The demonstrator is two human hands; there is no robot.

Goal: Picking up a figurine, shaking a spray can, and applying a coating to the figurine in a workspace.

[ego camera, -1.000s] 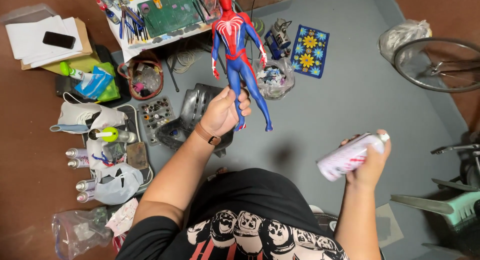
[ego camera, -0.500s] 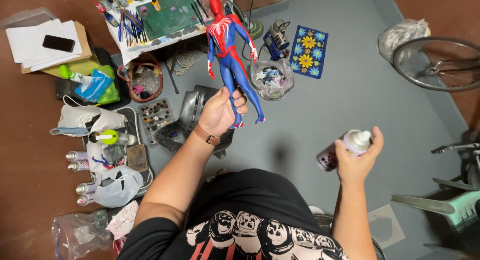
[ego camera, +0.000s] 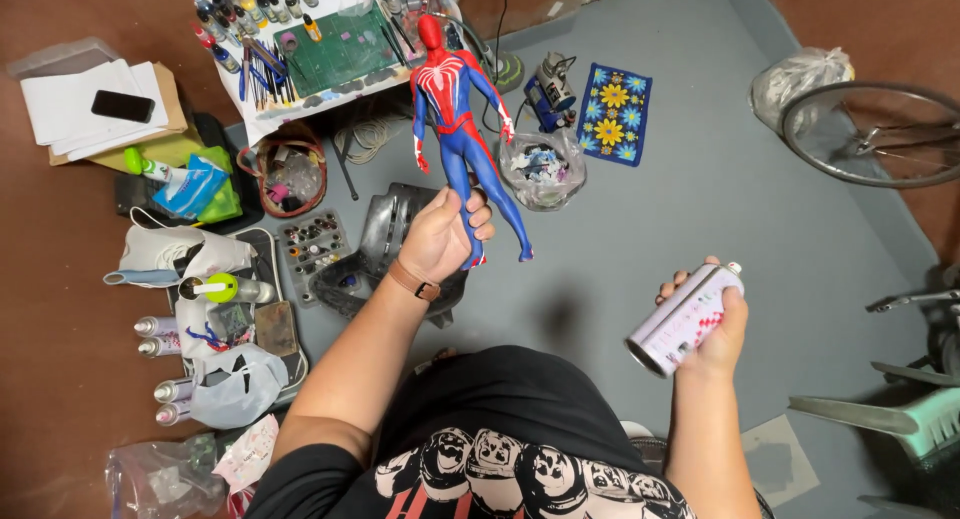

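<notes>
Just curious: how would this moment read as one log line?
left hand: grips red-and-blue figure by leg | right hand: holds spray can

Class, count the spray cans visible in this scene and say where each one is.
5: one spray can in the right hand; four floor cans lying at the left beside a white bag. More may be hidden.

You have open grey floor (ego camera: 700,199) between your hands, but cluttered trays (ego camera: 310,244) crowd the left.

Figure (ego camera: 462,129) above floor, spray can (ego camera: 686,317) right, cutting mat (ego camera: 340,51) behind
</notes>
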